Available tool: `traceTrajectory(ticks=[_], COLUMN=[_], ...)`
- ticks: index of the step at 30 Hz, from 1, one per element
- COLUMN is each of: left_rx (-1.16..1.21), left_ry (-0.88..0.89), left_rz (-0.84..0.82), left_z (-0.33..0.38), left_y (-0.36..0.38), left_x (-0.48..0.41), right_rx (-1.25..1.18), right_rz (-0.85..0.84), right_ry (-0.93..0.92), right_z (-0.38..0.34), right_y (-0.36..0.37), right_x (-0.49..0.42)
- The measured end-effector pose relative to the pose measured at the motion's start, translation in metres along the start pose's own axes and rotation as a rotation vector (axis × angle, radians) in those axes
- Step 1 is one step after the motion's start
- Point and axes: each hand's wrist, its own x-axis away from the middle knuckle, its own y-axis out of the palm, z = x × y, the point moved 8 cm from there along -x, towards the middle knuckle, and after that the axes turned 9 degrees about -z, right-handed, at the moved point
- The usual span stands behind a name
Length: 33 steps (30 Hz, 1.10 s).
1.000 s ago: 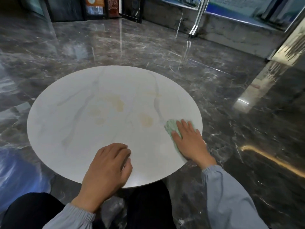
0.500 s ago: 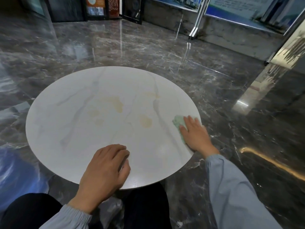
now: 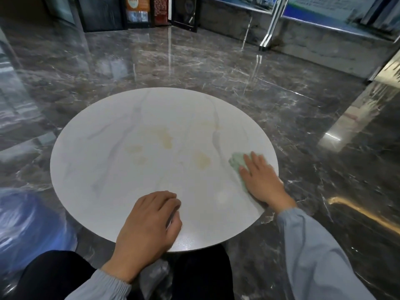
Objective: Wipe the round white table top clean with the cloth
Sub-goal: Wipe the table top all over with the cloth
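The soft pale-green cloth (image 3: 236,162), probably limp, lay pressed under the flat right hand (image 3: 262,180) on the round white table (image 3: 108,169); the left hand (image 3: 149,221) rested loosely curled, empty.

It looks like a public lobby or exhibition hall: a polished dark marble floor (image 3: 194,61), framed poster stands (image 3: 138,11) by the wall, and large blue display boards (image 3: 324,7).

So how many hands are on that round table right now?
2. The left hand rests, fingers curled, at the table top's near edge. The right hand presses the green cloth flat near the right edge.
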Motion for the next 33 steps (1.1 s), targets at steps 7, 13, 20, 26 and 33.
traceTrajectory(ticks=[7,13,20,26,33], left_rx=[0.020,0.018,0.022,0.013,0.028], left_ry=[-0.016,-0.011,-0.029,-0.021,-0.031], left_rz=[0.006,0.009,-0.001,0.023,0.004], left_z=[-0.002,-0.001,-0.001,0.001,0.000], left_y=[0.000,0.000,0.001,-0.002,-0.002], left_x=[0.000,0.000,0.001,-0.002,-0.001], right_rx=[0.082,0.056,0.038,0.065,-0.002], right_rz=[0.037,0.017,-0.018,-0.054,0.007], right_ry=[-0.160,-0.290,0.005,-0.402,0.059], right_z=[-0.101,-0.099,-0.053,-0.166,-0.004], right_y=[0.027,0.025,0.009,0.040,-0.015], right_x=[0.013,0.007,-0.025,0.012,-0.041])
